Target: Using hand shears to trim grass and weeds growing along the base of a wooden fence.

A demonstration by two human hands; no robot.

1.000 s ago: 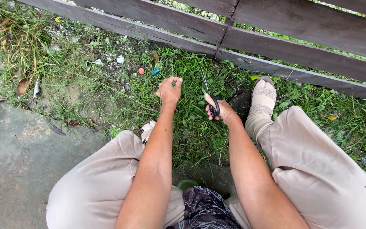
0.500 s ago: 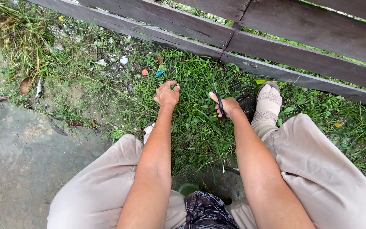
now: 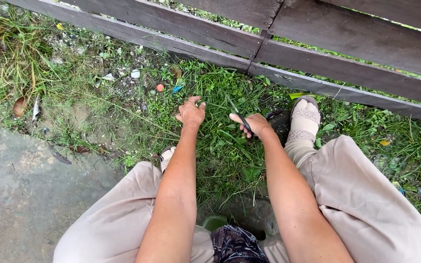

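1. Right hand: closed around the handles of black scissors, thumb through one loop. The blades point up and left, low over the grass.
2. Left hand: lowered into the grass just left of the scissors, fingers curled into the blades of grass. Whether it pinches a tuft cannot be told.
3. Location of the work: the grass patch between the person's knees, along the bottom edge of the dark wooden fence.
4. Progress, as a judgement: the grass right at the hands looks shorter than the tufts along the fence base and at the right edge, so trimming appears partly done. Long grass remains on both sides. No pile of cuttings is visible.
5. Litter near the fence, left of the hands: a small round orange cap, a blue scrap beside it, and a pale fragment farther left. No package, label or sign shows.
6. Surroundings: a concrete slab fills the lower left corner; a sandalled foot rests by the fence.
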